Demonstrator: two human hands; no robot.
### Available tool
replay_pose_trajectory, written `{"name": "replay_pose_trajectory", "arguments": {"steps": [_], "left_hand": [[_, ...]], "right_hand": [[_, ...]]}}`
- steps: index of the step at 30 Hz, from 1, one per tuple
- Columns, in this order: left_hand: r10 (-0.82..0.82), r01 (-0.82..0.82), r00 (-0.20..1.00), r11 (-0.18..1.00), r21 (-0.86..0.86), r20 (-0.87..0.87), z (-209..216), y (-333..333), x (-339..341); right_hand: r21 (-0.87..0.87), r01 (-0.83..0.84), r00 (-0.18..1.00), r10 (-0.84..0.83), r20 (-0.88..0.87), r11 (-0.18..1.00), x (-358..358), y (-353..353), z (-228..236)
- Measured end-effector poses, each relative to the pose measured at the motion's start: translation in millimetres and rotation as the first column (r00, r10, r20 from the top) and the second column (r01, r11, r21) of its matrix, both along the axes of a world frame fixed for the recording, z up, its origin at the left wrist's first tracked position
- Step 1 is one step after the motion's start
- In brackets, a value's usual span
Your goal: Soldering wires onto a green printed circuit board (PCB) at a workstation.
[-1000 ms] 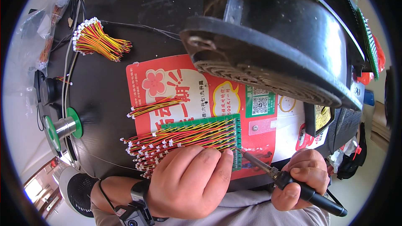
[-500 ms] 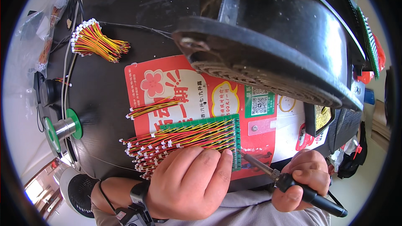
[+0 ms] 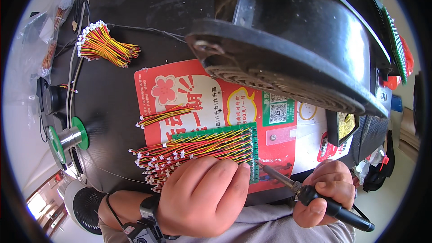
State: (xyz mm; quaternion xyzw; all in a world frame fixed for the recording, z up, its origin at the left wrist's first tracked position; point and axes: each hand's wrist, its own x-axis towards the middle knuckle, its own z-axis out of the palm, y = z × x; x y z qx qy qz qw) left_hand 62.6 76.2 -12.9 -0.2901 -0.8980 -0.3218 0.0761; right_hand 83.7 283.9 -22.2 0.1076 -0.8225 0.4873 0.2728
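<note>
In my right hand (image 3: 332,184) is a soldering iron (image 3: 294,186), its handle wrapped by the fingers. Its tip points left and reaches the right edge of a green circuit board (image 3: 254,141), just beside my left fingertips. My left hand (image 3: 204,198) is closed and lies over the board's near part, the fingertips at its right side. Whatever they pinch is hidden beneath them. Rows of red, yellow and black wires (image 3: 216,144) with white connectors lie across the board and stick out to its left.
A red and white printed sheet (image 3: 279,153) lies under the board, with a few loose wires (image 3: 164,116) on it. A big black round housing with a grille (image 3: 292,54) looms above. Farther left are a wire bundle (image 3: 108,45) and a solder spool (image 3: 69,138); right, a tip cleaner (image 3: 346,128).
Almost nothing has moved. Both hands and the iron keep their places at the board's right edge, with only a very slight shift.
</note>
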Motion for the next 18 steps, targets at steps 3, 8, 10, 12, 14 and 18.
{"name": "replay_pose_trajectory", "arguments": {"steps": [3,8,10,12,14,18], "left_hand": [[-0.040,0.040,0.999,0.999,0.005,0.012,6.0,1.3,-2.9],[-0.029,0.028,0.999,0.999,-0.044,-0.016,5.2,3.0,-1.2],[-0.026,0.026,1.000,0.999,-0.042,-0.012,4.7,3.3,-1.1],[-0.023,0.022,1.000,0.999,-0.042,-0.010,4.6,3.4,-0.7],[-0.028,0.027,0.999,0.998,-0.049,-0.021,5.0,3.8,0.3],[0.005,-0.006,1.000,1.000,-0.017,-0.023,-1.6,1.4,5.1]], "right_hand": [[-0.006,-0.002,1.000,0.003,0.011,1.000,0.0,0.4,1.2],[0.002,-0.010,1.000,0.010,-0.010,1.000,-2.2,-0.2,-0.3],[0.010,-0.018,1.000,0.018,-0.008,1.000,-2.9,0.3,-0.7],[0.017,-0.027,1.000,0.027,-0.007,0.999,-3.0,1.2,-0.8],[0.024,-0.042,0.999,0.042,-0.010,0.999,-2.6,2.1,0.0],[0.026,-0.026,1.000,0.026,0.013,0.999,-2.4,0.2,0.6]]}}
